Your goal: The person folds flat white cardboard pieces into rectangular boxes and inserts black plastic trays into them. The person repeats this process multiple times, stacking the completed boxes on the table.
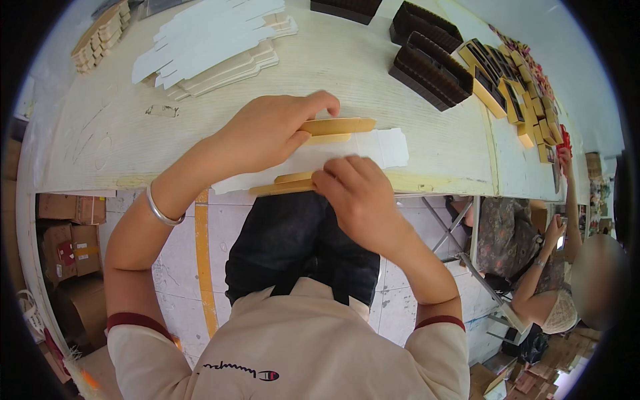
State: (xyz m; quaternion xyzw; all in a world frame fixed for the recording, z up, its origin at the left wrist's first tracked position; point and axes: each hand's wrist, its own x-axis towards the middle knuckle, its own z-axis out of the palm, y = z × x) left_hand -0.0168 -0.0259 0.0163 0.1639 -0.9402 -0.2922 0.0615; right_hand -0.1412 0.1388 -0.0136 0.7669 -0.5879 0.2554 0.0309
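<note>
A partly folded cardboard box blank, white inside and gold outside, lies at the table's near edge. Its two long side flaps stand bent up. My left hand is closed at the far flap, thumb on the near side of it and fingers curled over the top. On the near flap, my right hand pinches the gold edge with its fingers bent. The short end panels of the blank lie flat, one pointing right and the other left beneath my left forearm.
A stack of flat white box blanks lies at the far left, beside a pile of folded tan pieces. Dark brown plastic trays stand at the far right. Several gold boxes sit beyond them. Another person sits at the right, holding a phone.
</note>
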